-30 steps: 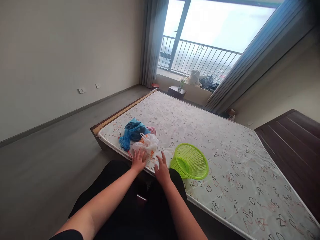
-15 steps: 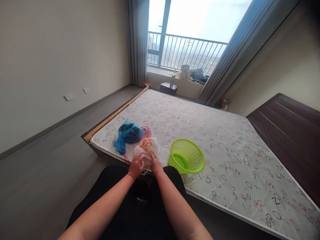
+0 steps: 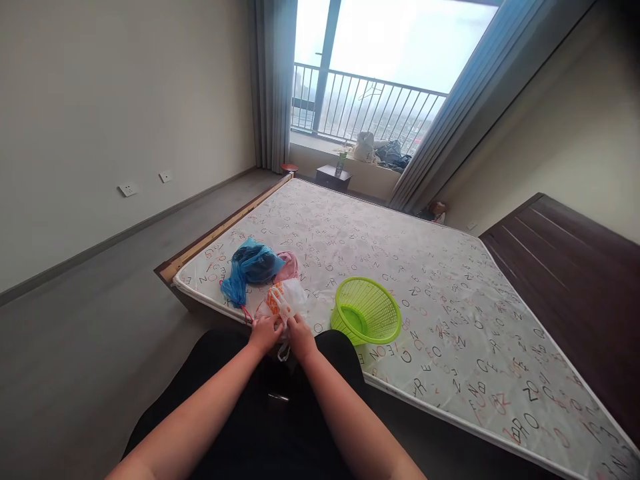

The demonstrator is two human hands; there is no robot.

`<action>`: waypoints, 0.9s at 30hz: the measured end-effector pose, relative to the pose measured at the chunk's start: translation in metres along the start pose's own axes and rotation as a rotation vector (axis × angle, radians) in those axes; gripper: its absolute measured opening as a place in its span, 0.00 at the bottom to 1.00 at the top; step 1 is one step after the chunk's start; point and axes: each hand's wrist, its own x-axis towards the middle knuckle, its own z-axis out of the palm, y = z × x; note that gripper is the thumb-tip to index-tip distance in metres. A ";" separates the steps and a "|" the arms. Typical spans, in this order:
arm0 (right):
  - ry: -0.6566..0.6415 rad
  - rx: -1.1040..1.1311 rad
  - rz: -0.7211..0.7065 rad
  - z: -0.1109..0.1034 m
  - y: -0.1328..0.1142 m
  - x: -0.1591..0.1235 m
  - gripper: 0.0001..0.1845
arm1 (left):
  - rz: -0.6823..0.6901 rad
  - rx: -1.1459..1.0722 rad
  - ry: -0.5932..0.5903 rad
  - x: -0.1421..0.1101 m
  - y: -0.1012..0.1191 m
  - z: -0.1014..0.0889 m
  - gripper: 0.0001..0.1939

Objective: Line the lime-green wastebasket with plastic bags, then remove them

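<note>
A white plastic bag (image 3: 293, 293) with orange print lies at the mattress's front edge, between my two hands. My left hand (image 3: 265, 333) has its fingers closed on the gathered part of the bag. Close beside it, my right hand (image 3: 301, 335) pinches the bag too, and a white loop of it hangs below. What the bag holds is hidden. Just behind lie a blue plastic bag (image 3: 257, 262) with something dark inside and a pink cloth-like item (image 3: 287, 265). To the right stands a tilted green plastic basket (image 3: 367, 310).
The letter-printed mattress (image 3: 440, 320) fills the middle, on a bed frame with a wooden side rail (image 3: 235, 227). A dark headboard (image 3: 560, 267) rises at right. Beyond are a small dark nightstand (image 3: 333, 176), curtains (image 3: 273, 87) and bags (image 3: 366, 148) on the windowsill.
Both hands have drawn closer together and slightly toward me on the white bag, its printed side shifting left. My view has turned a little to the right.
</note>
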 end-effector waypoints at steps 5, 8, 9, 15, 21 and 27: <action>0.072 0.204 0.160 0.000 0.007 0.007 0.10 | 0.030 0.026 -0.080 0.000 -0.006 0.008 0.30; 0.139 0.444 0.320 0.000 0.017 0.013 0.15 | 0.040 -0.068 -0.088 0.001 -0.008 0.013 0.39; 0.160 0.527 0.385 0.000 0.020 0.014 0.19 | 0.049 -0.113 -0.082 0.002 -0.008 0.014 0.40; 0.175 1.055 0.644 0.003 0.030 0.019 0.41 | 0.204 -0.187 -0.085 0.000 -0.002 0.017 0.42; 0.146 1.295 0.656 -0.008 0.027 0.020 0.37 | 0.242 0.062 -0.115 -0.005 0.007 0.018 0.42; 0.237 1.583 0.651 -0.019 0.030 0.021 0.36 | 0.012 -0.153 -0.098 0.004 -0.009 0.022 0.39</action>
